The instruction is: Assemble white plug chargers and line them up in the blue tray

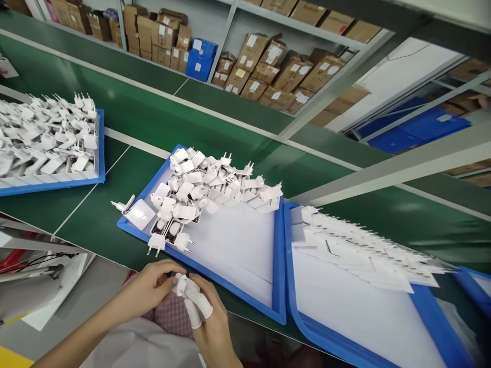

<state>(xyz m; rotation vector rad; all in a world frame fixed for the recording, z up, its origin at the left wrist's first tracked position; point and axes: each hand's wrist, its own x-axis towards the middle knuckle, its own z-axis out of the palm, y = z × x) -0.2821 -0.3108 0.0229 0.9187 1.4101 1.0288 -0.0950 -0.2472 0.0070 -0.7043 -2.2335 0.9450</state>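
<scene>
Close to my body, below the table's front edge, both hands meet at a small white plug housing (181, 285) with metal contacts on its face. My left hand (153, 289) pinches it from the left between thumb and fingers. My right hand (215, 319) is closed around it from the right; white finger cots (197, 301) cover two of its fingers. The blue-rimmed middle tray (280, 255) lies just beyond, with a heap of white plug adapters (186, 191) at its back and left. Some of these stand open-ended with parts showing inside. Another white plug piece (141, 214) rests over the tray's left corner.
On the right, a second blue-rimmed tray (292, 296) holds overlapping rows of white plugs (356, 250). A fuller blue-edged tray (100, 153) of plugs sits at the left on the green table (72, 220). A grey metal post (383, 179) crosses the right side; shelves behind hold cartons (163, 36).
</scene>
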